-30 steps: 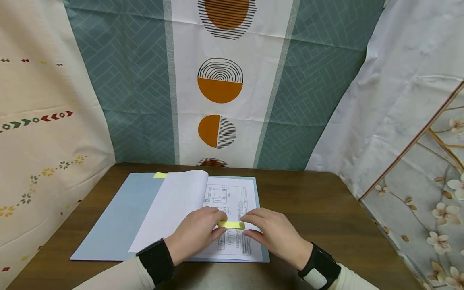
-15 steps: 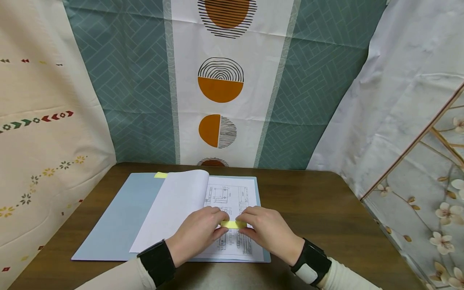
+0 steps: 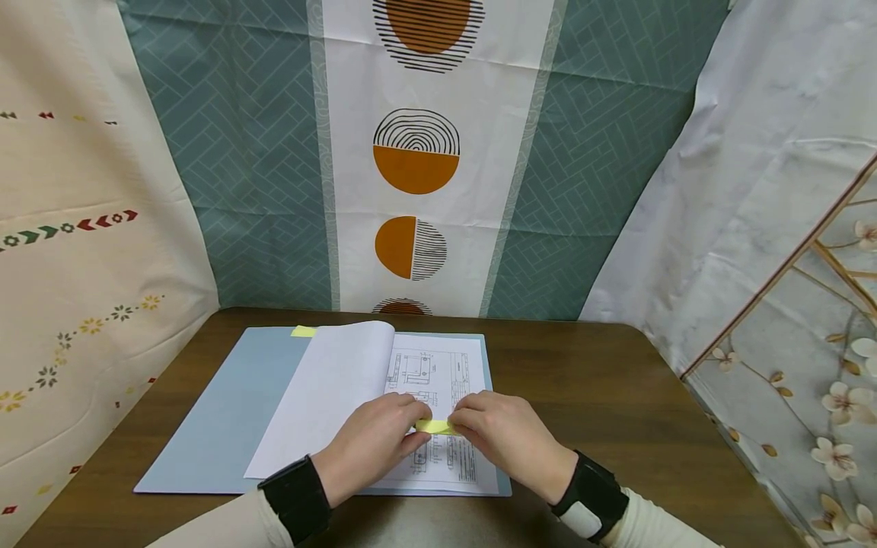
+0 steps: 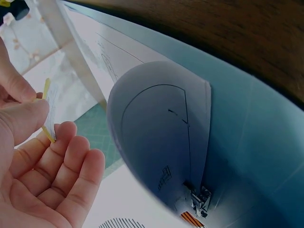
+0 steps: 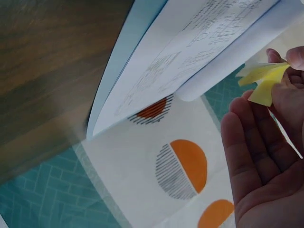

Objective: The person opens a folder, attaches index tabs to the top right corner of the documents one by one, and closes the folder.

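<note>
A yellow sticky-note strip [image 3: 432, 427] stretches between my two hands, over a printed page [image 3: 438, 464] of technical drawings. My left hand [image 3: 377, 434] pinches its left end between thumb and fingers, and the other fingers are bent in the left wrist view. My right hand [image 3: 510, 434] pinches the right end. In the right wrist view the sticky-note strip [image 5: 266, 81] looks split, with yellow flaps and a pale piece spread apart. Under the hands lies an open blue folder [image 3: 226, 426], with a turned white sheet [image 3: 329, 380] curling up along the middle.
A yellow tab [image 3: 303, 331] sticks out at the folder's back edge. A metal clip [image 4: 201, 199] shows at the sheets' base in the left wrist view. The brown table [image 3: 582, 388] extends to the right, with patterned cloth [image 3: 274, 152] hanging behind.
My right hand has moved left to the strip, and its fingers have closed in on the right end. The strip's right end is now slightly bent. My left hand has barely moved.
</note>
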Motion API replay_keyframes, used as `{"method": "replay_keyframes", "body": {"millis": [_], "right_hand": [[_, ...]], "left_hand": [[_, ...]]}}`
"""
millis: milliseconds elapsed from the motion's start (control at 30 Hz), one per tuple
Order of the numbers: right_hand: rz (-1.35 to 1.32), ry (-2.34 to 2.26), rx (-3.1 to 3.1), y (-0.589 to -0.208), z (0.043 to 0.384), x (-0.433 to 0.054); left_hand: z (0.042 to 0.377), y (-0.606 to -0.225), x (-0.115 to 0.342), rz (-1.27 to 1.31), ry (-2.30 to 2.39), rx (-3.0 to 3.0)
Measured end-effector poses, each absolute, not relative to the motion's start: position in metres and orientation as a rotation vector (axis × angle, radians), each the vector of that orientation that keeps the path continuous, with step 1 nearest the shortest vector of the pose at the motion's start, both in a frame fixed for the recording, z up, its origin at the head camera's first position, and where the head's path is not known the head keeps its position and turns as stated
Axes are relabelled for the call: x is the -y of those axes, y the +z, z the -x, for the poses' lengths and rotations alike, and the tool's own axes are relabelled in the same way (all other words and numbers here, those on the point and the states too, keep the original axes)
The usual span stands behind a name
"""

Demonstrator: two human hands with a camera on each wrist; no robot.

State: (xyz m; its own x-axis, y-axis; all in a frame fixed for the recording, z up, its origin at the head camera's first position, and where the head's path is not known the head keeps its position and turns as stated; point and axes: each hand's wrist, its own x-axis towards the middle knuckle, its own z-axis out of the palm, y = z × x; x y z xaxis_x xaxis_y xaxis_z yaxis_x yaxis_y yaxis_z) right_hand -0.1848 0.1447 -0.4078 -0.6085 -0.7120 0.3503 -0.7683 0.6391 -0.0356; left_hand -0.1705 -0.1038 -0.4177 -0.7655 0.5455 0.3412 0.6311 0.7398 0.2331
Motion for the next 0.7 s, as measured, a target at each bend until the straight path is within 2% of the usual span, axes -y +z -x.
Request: {"method": "replay_keyframes", "body": {"millis": [233, 700], "right_hand": [[-1.228, 0.130, 2.440, -0.4083, 0.1846, -0.1463], [-1.229, 0.173, 2.387, -0.4076, 0.1847, -0.1478]], "left_hand": [[0.1704, -0.4175, 0.1030, 0.917, -0.521, 2.709], [0.1682, -0.4159, 0.0997, 0.940, -0.527, 2.705]]}}
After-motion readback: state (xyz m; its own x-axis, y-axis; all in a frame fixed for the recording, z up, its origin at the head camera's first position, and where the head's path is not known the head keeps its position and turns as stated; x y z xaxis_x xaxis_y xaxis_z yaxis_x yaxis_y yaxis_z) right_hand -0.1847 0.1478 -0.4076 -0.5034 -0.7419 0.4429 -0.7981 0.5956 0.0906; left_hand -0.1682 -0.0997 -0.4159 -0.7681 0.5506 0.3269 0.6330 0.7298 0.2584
